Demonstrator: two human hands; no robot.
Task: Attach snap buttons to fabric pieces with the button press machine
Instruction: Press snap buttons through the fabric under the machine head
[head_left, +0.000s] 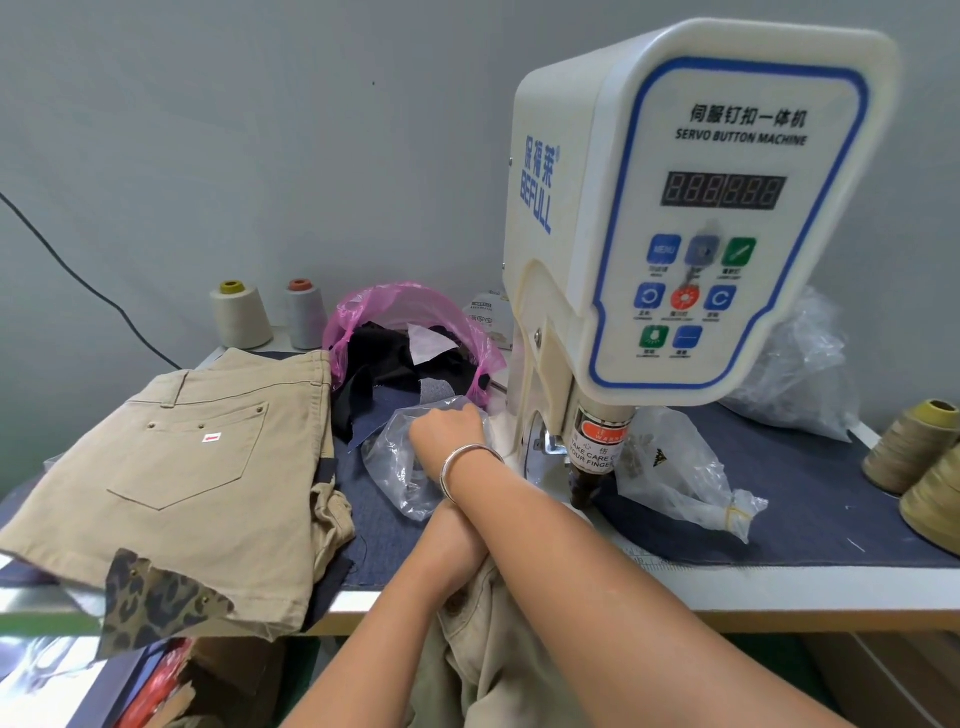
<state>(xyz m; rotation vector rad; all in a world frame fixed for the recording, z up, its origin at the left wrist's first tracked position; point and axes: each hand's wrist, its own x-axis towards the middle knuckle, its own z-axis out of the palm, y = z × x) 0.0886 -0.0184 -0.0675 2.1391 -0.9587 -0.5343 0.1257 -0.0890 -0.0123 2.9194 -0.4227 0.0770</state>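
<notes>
The white servo button press machine (675, 218) stands at the right of the table, its press head (592, 467) just above the base. My right hand (447, 434), with a silver bracelet on the wrist, reaches across to a clear plastic bag (400, 467) left of the machine; its fingers dip into the bag's mouth and are hidden. My left forearm crosses under the right one, and my left hand (460, 525) is mostly hidden beneath it, above a piece of khaki fabric (483, 623) that hangs over the table's front edge. Khaki trousers (197, 467) lie folded at the left.
A pink bag of dark fabric scraps (410, 353) sits behind the clear bag. A tied bag of small metal parts (670, 467) lies right of the press head. Thread cones stand at the back left (239, 317) and far right (914, 447). A leopard-print scrap (150, 603) hangs at the front left.
</notes>
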